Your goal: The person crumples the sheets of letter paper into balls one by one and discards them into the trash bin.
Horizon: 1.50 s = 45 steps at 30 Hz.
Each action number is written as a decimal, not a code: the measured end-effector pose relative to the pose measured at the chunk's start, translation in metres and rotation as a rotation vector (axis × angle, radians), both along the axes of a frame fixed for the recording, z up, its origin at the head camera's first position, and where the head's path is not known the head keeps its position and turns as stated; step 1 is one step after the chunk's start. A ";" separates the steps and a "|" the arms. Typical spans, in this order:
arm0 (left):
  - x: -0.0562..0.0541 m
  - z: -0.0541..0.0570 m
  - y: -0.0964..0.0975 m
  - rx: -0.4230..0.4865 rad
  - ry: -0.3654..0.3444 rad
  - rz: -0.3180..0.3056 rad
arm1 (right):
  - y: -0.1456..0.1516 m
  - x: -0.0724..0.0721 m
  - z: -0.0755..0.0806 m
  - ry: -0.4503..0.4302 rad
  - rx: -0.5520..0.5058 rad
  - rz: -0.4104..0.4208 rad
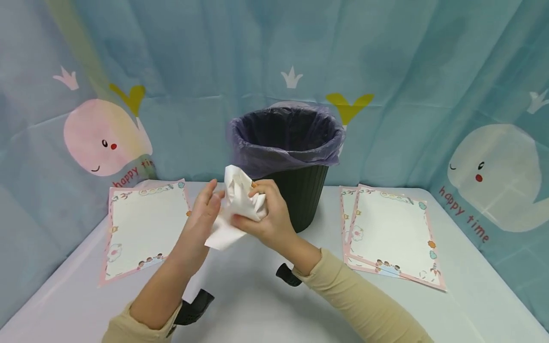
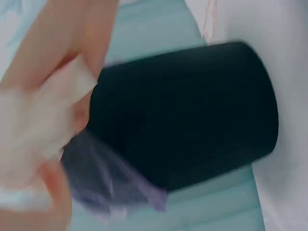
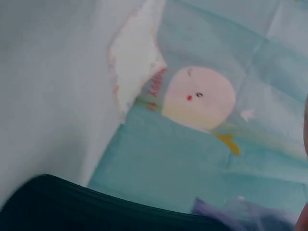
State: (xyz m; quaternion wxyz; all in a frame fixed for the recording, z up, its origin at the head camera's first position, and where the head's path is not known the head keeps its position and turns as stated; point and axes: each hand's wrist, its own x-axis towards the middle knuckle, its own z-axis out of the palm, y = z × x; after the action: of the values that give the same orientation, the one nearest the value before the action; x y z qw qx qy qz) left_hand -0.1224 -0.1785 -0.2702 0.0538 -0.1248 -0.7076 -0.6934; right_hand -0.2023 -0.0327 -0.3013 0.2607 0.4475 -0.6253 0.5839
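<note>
In the head view my right hand (image 1: pixel 272 216) grips a crumpled sheet of white paper (image 1: pixel 241 202), fingers bent over its far side and thumb on the near side. A flat, loose corner of the paper hangs down at the lower left. My left hand (image 1: pixel 200 224) is at the paper's left side, its fingers extended upward. Behind the hands stands a dark trash bin (image 1: pixel 306 200) lined with a purple bag (image 1: pixel 279 159). The left wrist view catches the blurred crumpled paper (image 2: pixel 43 125) close to the bin (image 2: pixel 187 115).
One flat pink-bordered sheet (image 1: pixel 146 233) lies on the white table at the left. Overlapping similar sheets (image 1: pixel 390 233) lie at the right. A blue-green curtain (image 1: pixel 193 57) closes off the back and sides. Black wrist straps (image 1: pixel 195 307) show under the forearms.
</note>
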 end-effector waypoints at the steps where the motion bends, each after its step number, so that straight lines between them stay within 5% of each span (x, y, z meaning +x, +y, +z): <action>1: 0.000 -0.001 0.006 0.037 0.049 0.065 | 0.000 0.001 0.002 -0.025 -0.027 -0.028; 5: -0.003 -0.006 0.027 0.113 0.208 0.218 | -0.002 0.006 0.009 -0.101 -0.065 -0.053; 10: -0.012 -0.006 0.038 0.221 0.266 0.288 | -0.001 0.009 0.011 -0.088 -0.010 -0.017; 18: -0.031 -0.013 0.043 0.309 0.314 0.240 | 0.000 0.009 0.007 -0.055 -0.020 -0.013; 23: -0.038 -0.023 0.049 0.346 0.318 0.294 | -0.006 0.009 -0.003 0.031 -0.117 -0.047; 27: -0.044 -0.030 0.052 0.315 0.406 0.344 | -0.010 0.007 -0.007 0.054 -0.179 -0.053; 31: -0.053 -0.032 0.048 0.170 0.516 0.401 | -0.009 0.006 -0.007 -0.070 -0.167 -0.013; 33: -0.053 -0.028 0.044 0.070 0.469 0.375 | -0.004 0.004 -0.005 -0.177 -0.129 -0.016; 35: -0.048 -0.019 0.040 -0.050 0.340 0.303 | 0.003 0.002 -0.001 -0.271 -0.093 -0.018; 39: -0.028 -0.002 0.033 -0.142 0.084 0.056 | 0.013 0.003 0.007 -0.291 -0.072 -0.031; 42: -0.020 -0.001 0.035 -0.060 0.081 0.010 | 0.014 0.005 0.010 -0.181 -0.103 0.046; 45: -0.021 -0.007 0.041 0.023 0.187 0.091 | 0.011 0.009 0.011 -0.131 -0.144 0.135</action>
State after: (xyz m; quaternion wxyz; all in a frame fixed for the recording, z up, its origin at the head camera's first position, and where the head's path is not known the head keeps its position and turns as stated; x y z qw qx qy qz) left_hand -0.1433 -0.1378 -0.2772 0.1526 -0.1563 -0.6964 -0.6836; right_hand -0.1934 -0.0213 -0.2905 0.2107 0.4296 -0.5658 0.6715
